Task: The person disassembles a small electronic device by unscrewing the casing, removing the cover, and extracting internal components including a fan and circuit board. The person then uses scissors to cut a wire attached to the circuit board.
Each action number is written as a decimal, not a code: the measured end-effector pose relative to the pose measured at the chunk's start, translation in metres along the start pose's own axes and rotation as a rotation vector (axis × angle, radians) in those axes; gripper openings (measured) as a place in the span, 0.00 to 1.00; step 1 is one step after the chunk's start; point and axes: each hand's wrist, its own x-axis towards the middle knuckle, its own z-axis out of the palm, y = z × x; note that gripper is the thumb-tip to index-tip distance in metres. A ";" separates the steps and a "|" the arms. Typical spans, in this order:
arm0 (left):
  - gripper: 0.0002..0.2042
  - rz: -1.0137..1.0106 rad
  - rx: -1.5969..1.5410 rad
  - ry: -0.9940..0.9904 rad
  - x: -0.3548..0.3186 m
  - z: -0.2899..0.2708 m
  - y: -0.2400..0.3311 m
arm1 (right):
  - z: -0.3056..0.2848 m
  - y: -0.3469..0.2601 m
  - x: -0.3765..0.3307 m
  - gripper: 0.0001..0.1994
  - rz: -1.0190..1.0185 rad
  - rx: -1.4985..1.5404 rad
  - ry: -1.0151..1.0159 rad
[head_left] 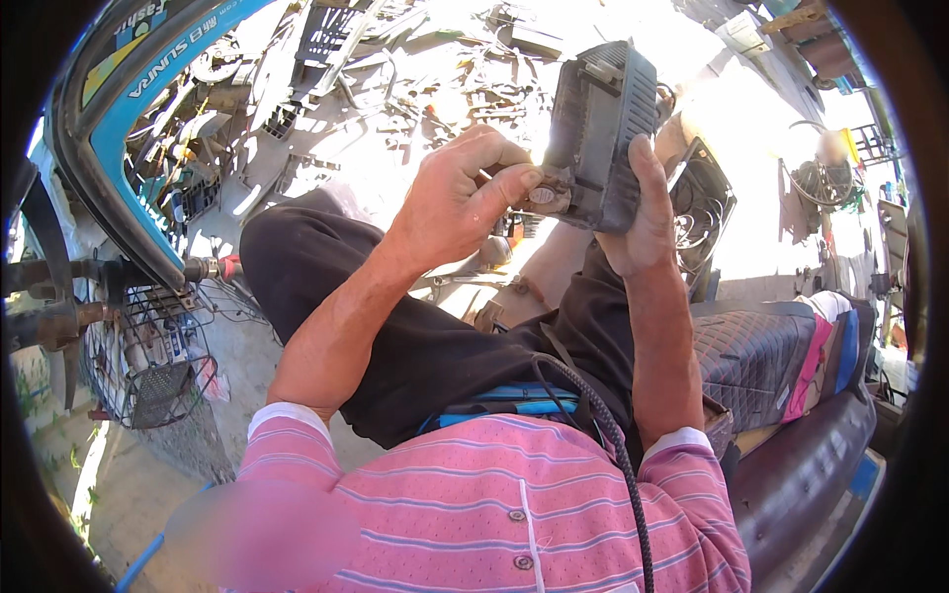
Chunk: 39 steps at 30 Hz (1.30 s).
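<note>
Hands work at a dark ribbed box (598, 128) raised above the person's lap. Right hand (641, 212) is closed round the box's lower edge, thumb up its side. Left hand (460, 198) is curled, its thumb and fingers pinching a small grey fitting (544, 195) at the box's lower left corner. Behind lies sunlit scrap metal (395, 89); a wire basket (148, 361) hangs at the left, and a quilted seat (751, 356) sits at the right.
</note>
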 end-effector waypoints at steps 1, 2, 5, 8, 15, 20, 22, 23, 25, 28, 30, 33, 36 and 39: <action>0.13 -0.195 -0.203 0.007 -0.002 0.006 -0.004 | -0.005 0.002 0.000 0.28 0.030 0.026 -0.001; 0.13 -0.285 -0.276 0.027 -0.002 0.005 -0.001 | -0.011 0.004 0.000 0.28 0.062 0.055 -0.006; 0.14 -0.445 -0.498 0.124 0.001 0.002 0.005 | -0.034 0.008 0.006 0.30 0.171 0.146 -0.047; 0.16 -0.527 -0.554 0.166 0.003 -0.001 0.002 | -0.061 0.017 0.014 0.31 0.304 0.110 -0.017; 0.16 -0.609 -0.529 0.142 0.010 0.000 0.002 | -0.152 0.105 0.039 0.22 0.634 -0.255 0.275; 0.15 -0.717 -0.511 0.007 0.019 -0.002 -0.001 | -0.200 0.169 0.031 0.30 0.797 -0.716 0.315; 0.15 -0.717 -0.516 -0.015 0.023 0.001 -0.006 | -0.231 0.201 0.038 0.36 0.765 -1.212 0.115; 0.15 -0.714 -0.512 -0.011 0.027 0.002 -0.005 | -0.224 0.200 0.037 0.36 0.675 -1.310 0.144; 0.15 -0.719 -0.513 0.001 0.031 0.004 -0.006 | -0.232 0.206 0.044 0.37 0.712 -1.363 0.002; 0.15 -0.739 -0.497 -0.018 0.034 0.006 -0.006 | -0.246 0.215 0.051 0.38 0.761 -1.403 -0.074; 0.15 -0.759 -0.534 -0.027 0.033 0.006 -0.008 | -0.234 0.207 0.046 0.38 0.795 -1.362 -0.015; 0.12 -0.767 -0.565 -0.054 0.035 0.009 -0.009 | -0.273 0.238 0.047 0.46 0.807 -1.444 -0.037; 0.11 -0.757 -0.566 -0.078 0.036 0.009 -0.013 | -0.279 0.244 0.047 0.49 0.699 -1.442 0.003; 0.13 -0.773 -0.616 -0.045 0.036 0.009 -0.012 | -0.231 0.208 0.053 0.43 0.639 -1.206 0.208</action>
